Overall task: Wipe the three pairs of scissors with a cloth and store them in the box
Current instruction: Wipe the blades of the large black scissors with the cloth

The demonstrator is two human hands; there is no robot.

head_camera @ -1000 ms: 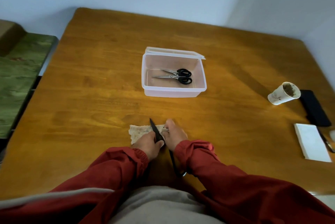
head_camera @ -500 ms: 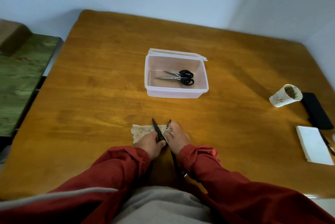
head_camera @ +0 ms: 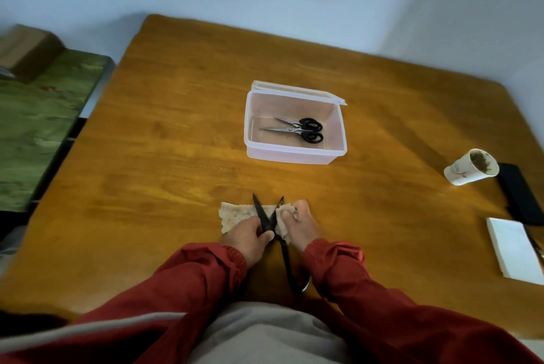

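Two pairs of scissors lie flat in the clear plastic box [head_camera: 291, 156] mid-table: far pair [head_camera: 309, 124] and near pair [head_camera: 312, 137], black handles at the box's right end, blades pointing to its left end. Box lid [head_camera: 297, 91] hangs folded back off the far rim. Well right of the box is a paper cup [head_camera: 462, 172] with brown residue inside.

Third pair [head_camera: 263, 216], all black, is outside the box, on the person's side of it, lying on a beige cloth [head_camera: 235, 215] on the wooden table [head_camera: 176, 157]. Its blades are spread in a V with the tips toward the box, and its long handle runs back toward the person.

Left hand [head_camera: 250, 238]: fingers curled, gripping the third pair at the base of the blades. Right hand [head_camera: 300, 225]: fingers curled, pinching a bunched fold of cloth against the right-hand blade. Both red sleeves rest low at the table edge nearest the person.

Versus a second ago: only one closed blade line showed then, half a second ago the blades were slightly parted, and now the V is wider. Box contents are unchanged, and the hands are in the same spot.
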